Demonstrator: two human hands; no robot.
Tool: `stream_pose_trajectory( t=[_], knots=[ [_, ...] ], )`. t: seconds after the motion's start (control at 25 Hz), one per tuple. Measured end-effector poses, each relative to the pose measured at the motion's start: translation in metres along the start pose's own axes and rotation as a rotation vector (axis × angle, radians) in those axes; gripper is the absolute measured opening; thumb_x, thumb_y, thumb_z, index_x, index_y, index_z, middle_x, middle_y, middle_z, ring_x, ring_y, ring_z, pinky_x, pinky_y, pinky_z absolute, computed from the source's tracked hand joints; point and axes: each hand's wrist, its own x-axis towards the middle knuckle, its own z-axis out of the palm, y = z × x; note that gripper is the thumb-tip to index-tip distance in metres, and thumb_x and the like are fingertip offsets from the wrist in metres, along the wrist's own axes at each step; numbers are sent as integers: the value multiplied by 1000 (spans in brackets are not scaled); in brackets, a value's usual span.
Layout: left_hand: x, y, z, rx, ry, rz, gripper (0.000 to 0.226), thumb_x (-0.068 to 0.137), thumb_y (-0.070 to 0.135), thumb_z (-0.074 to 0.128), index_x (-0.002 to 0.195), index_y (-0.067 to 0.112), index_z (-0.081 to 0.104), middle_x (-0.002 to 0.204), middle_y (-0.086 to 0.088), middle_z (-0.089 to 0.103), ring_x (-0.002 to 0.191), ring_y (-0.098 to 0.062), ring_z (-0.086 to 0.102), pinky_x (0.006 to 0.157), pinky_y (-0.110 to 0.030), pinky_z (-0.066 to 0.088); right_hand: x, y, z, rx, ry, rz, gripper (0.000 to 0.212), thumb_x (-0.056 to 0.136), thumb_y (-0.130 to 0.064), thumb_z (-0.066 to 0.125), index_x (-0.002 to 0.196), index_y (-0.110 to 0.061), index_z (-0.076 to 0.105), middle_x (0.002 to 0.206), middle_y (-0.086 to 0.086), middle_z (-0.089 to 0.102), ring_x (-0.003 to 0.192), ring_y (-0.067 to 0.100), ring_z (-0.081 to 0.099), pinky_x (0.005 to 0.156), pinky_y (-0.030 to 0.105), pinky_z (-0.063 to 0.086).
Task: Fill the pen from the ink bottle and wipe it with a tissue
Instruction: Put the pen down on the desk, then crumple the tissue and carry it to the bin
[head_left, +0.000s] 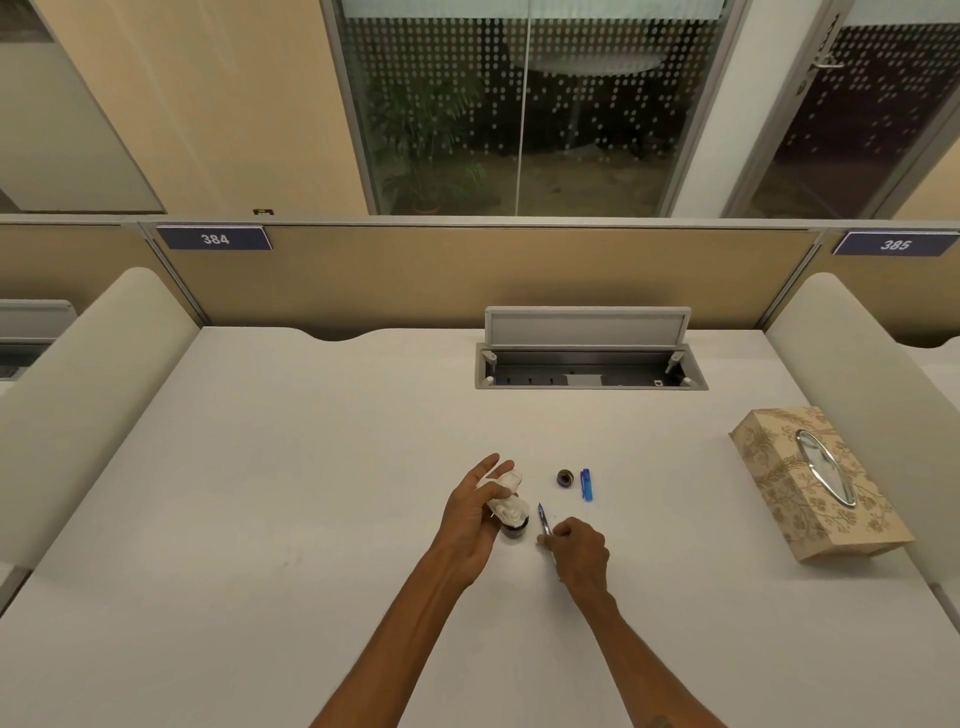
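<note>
My left hand (470, 514) holds a crumpled white tissue (505, 496) between its fingers, right above the small dark ink bottle (515, 531) standing on the white desk (260, 493). Part of the bottle is hidden by the tissue. My right hand (579, 553) is closed on the blue pen (543, 519), whose tip points up and away, just right of the bottle. The bottle's dark round lid (565, 478) lies farther back on the desk. Beside the lid lies the blue pen cap (586, 484).
A patterned beige tissue box (815, 483) sits at the right of the desk. An open cable tray (589, 364) with a raised flap is set into the desk at the back. Padded dividers (93, 395) flank both sides, and a partition wall closes the far edge.
</note>
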Motion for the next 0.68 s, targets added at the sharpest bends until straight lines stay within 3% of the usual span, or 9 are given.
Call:
stream_pose_trajectory(
  t=[0.08, 0.2, 0.28, 0.4, 0.56, 0.68],
  knots=[
    [-1, 4, 0, -30, -23, 17, 49, 89, -10, 53, 132, 12, 56, 138, -12, 61, 127, -31, 58, 100, -40, 49, -7, -10, -9, 63, 101, -46, 25, 90, -27, 69, 101, -5, 70, 101, 8, 71, 99, 27, 67, 82, 31, 46],
    [-4, 14, 3, -62, -58, 66, 49, 89, -12, 54, 131, 12, 56, 138, -11, 61, 118, -26, 63, 86, -33, 57, -25, -42, -34, 424, 201, -158, 22, 94, -32, 62, 84, -13, 70, 80, 5, 72, 80, 22, 71, 74, 33, 53],
    [-6, 22, 3, -56, -83, 117, 50, 90, -10, 56, 135, 11, 54, 138, -9, 61, 114, -23, 65, 80, -29, 60, -40, -71, -51, 679, 30, -225, 28, 96, -38, 58, 87, -16, 74, 75, 5, 73, 69, 14, 71, 66, 27, 59],
    [-9, 33, 3, -27, -121, 219, 48, 96, 0, 54, 143, 10, 47, 142, -6, 58, 119, -24, 64, 86, -27, 60, -58, -100, -65, 810, -286, -302, 25, 94, -32, 63, 107, -14, 74, 99, 4, 76, 88, 19, 75, 72, 29, 60],
    [-18, 45, -3, 138, -168, 306, 46, 103, 13, 44, 149, 16, 41, 147, 3, 53, 130, -22, 56, 99, -28, 54, -70, -112, -62, 885, -368, -331, 25, 91, -13, 68, 116, -12, 70, 113, 8, 74, 102, 26, 72, 86, 34, 59],
    [-28, 58, -14, 479, -95, 360, 43, 100, 24, 53, 143, 26, 49, 137, 12, 57, 119, -13, 60, 86, -15, 56, -78, -124, -52, 860, -361, -366, 25, 93, -13, 64, 113, -27, 69, 111, -2, 74, 97, 17, 73, 77, 24, 59]
  ],
)
